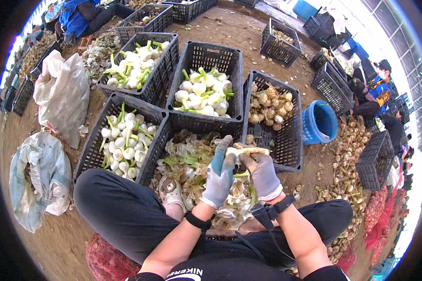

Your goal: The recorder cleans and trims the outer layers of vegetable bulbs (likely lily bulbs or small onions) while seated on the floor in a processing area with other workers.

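My left hand [218, 172], in a grey and blue coated work glove, grips the bulb end of a garlic head with stem [248, 151]. My right hand [262, 172], gloved too, is closed around its stem side. Both hands are over a heap of garlic skins and leaf scraps [186, 154] between my legs. Peeled white garlic fills the crate at left [126, 140], the middle crate [205, 91] and the one behind [137, 66]. Unpeeled brown garlic [272, 105] lies in the right crate. Whether my right hand holds a tool is hidden.
A blue bucket [320, 123] stands right of the crates, beside loose unpeeled garlic [348, 158]. White woven sacks [61, 95] lie at left, a red mesh sack [109, 258] by my left leg. A co-worker [378, 87] sits at right, another [81, 17] at upper left.
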Demonstrator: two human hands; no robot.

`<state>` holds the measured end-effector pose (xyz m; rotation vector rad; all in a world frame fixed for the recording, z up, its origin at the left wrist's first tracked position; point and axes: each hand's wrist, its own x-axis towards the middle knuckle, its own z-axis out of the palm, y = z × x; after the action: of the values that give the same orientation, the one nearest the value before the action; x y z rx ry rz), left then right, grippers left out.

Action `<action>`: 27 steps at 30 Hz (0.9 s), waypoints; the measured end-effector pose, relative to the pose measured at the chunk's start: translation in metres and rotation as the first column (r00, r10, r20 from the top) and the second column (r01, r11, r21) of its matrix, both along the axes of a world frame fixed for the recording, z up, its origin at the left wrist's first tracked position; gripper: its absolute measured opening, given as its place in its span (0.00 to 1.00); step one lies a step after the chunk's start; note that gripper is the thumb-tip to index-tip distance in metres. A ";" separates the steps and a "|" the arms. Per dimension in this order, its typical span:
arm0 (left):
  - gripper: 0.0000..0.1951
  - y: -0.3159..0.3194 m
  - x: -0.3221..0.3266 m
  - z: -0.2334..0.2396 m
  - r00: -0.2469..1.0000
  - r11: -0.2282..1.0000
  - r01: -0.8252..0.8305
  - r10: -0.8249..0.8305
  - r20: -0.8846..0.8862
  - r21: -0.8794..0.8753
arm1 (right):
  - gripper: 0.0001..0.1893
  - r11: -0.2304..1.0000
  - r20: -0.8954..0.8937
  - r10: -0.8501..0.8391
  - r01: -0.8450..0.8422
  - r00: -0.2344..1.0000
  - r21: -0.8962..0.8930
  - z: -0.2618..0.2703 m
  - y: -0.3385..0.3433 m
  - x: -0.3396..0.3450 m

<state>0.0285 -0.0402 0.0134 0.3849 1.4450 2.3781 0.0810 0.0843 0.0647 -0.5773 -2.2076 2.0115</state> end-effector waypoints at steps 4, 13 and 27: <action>0.24 0.002 -0.004 -0.006 0.997 1.000 -0.021 0.021 0.077 0.006 | 0.20 0.979 -0.146 0.076 -0.046 0.986 0.199 -0.016 0.005 0.001; 0.27 -0.004 -0.015 -0.011 0.892 0.977 0.210 -0.202 0.404 0.024 | 0.19 0.829 -0.238 0.338 -0.168 0.911 0.534 -0.016 0.019 -0.013; 0.20 -0.022 -0.023 0.005 0.825 0.884 0.453 -0.465 0.320 0.116 | 0.24 0.800 -0.339 0.213 0.035 0.916 0.599 -0.007 0.008 -0.007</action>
<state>0.0057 -0.0618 0.0184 0.2730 1.0145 1.9586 0.0738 0.0927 0.0573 0.0161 -2.4310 1.1808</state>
